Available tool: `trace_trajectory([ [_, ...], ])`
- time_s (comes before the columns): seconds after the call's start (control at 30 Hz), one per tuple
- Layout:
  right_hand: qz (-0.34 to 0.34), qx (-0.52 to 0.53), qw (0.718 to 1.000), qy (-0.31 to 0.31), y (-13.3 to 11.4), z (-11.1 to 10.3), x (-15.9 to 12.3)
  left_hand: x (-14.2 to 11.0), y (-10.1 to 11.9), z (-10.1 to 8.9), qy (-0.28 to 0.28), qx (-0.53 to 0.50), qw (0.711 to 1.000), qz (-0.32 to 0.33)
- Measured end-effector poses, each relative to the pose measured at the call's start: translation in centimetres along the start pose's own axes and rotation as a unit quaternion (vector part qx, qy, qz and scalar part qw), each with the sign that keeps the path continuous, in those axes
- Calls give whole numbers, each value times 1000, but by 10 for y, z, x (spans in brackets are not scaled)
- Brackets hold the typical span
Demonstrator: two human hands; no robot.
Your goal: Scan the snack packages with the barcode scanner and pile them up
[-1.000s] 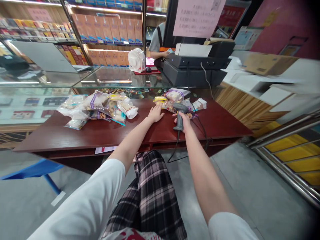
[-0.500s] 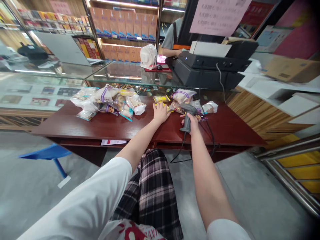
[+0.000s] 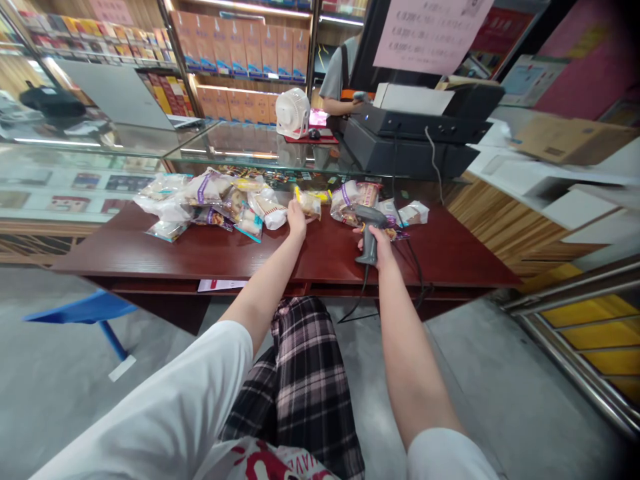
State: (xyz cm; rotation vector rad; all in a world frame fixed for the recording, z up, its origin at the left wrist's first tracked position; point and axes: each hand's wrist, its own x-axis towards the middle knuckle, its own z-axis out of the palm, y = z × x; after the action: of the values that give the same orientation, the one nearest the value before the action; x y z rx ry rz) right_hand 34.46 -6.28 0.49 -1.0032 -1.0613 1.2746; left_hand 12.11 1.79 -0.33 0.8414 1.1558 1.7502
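While the table (image 3: 185,257) is bare along its near-left edge, the left grip (image 3: 297,219) is closed on a yellow-marked packet (image 3: 311,207) projecting rightward. The right grip (image 3: 381,247) encloses the handle of a scanner (image 3: 369,243).

Front strip of dark-red desk (image 3: 323,260) lies open; left snack pile (image 3: 203,189) and right snack pile (image 3: 345,200) bar rear. Left hand (image 3: 297,219), yellow-trimmed packet (image 3: 309,207) occupy gap between. Black cable (image 3: 419,263) trails at right.

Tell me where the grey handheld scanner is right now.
In the head view, the grey handheld scanner is slightly right of centre, held in the right hand, with packaged snacks just beyond it on the table.
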Motion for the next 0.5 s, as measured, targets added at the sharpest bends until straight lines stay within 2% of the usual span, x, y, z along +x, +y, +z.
trace_trajectory([
  [0.07,1,6,1000,-10,-1,0,-1,4,1,-2,-6,-106,992,-63],
  [0.17,0,14,1000,-20,-2,1,-1,4,4,-2,-9,-172,980,-97],
  [0.37,-26,25,999,-35,-5,3,-4,1,6,1,-24,-177,976,-122],
  [0.5,-15,45,995,-90,-5,5,-9,-1,6,3,-42,-146,980,-128],
])
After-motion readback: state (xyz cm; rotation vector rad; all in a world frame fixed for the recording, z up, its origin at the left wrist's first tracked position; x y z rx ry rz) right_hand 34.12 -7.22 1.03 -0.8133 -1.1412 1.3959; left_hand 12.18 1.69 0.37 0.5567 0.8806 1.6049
